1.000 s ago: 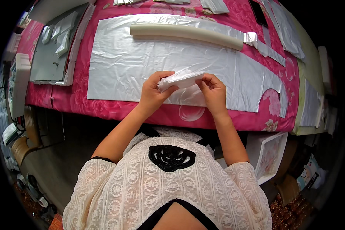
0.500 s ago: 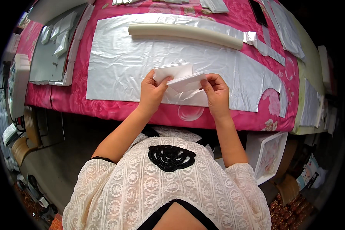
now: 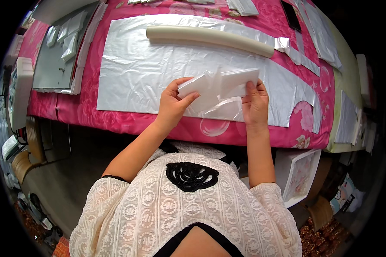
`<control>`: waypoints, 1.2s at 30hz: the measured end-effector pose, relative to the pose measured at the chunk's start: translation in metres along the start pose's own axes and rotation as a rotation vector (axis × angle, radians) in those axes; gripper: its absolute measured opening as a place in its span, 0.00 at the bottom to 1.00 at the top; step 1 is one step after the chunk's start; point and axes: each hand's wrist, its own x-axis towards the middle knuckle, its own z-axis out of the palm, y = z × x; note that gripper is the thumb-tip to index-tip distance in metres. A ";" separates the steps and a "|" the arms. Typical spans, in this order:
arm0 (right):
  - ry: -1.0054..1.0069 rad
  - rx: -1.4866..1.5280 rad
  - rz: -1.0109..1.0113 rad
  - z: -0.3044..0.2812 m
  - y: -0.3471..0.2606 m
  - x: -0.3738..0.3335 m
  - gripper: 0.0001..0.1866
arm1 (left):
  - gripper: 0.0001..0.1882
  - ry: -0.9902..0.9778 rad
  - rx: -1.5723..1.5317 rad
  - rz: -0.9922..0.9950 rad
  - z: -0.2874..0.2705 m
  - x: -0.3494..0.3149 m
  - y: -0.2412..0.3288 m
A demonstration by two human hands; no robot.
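Above the table's front part, my left hand [image 3: 174, 103] pinches a folded white packet [image 3: 195, 86] between thumb and fingers. My right hand [image 3: 256, 103] is closed on the near right corner of a second flat white packet [image 3: 239, 78], held a little farther right. Thin, glossy see-through film [image 3: 222, 109] shows between and below the packets; I cannot tell whether it joins them. Under both hands lies a large silvery-white sheet [image 3: 128, 77], wrinkled and spread on the table. A long cream-coloured tube [image 3: 210, 37] rests across its far part.
The table has a pink flowered cloth [image 3: 64, 107]. At the left, several small white packets [image 3: 70, 46] lie on a grey board [image 3: 51, 73]. White strips [image 3: 302, 58] trail off to the right, near a black phone [image 3: 291, 15]. A white bin [image 3: 302, 175] stands below the right edge.
My hands have moved apart, the right one going right and slightly nearer. The two packets, which overlapped, are now separated, with a gap between them.
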 end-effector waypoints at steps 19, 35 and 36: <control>0.102 -0.203 -0.029 0.070 0.025 -0.043 0.13 | 0.16 0.089 -0.610 -0.123 0.014 0.001 0.016; -0.227 -0.616 -0.062 0.027 -0.013 -0.025 0.08 | 0.39 -0.207 -0.441 -0.227 -0.008 0.002 0.020; -0.230 -0.627 -0.061 0.026 -0.015 -0.025 0.07 | 0.38 -0.213 -0.449 -0.255 -0.009 0.002 0.021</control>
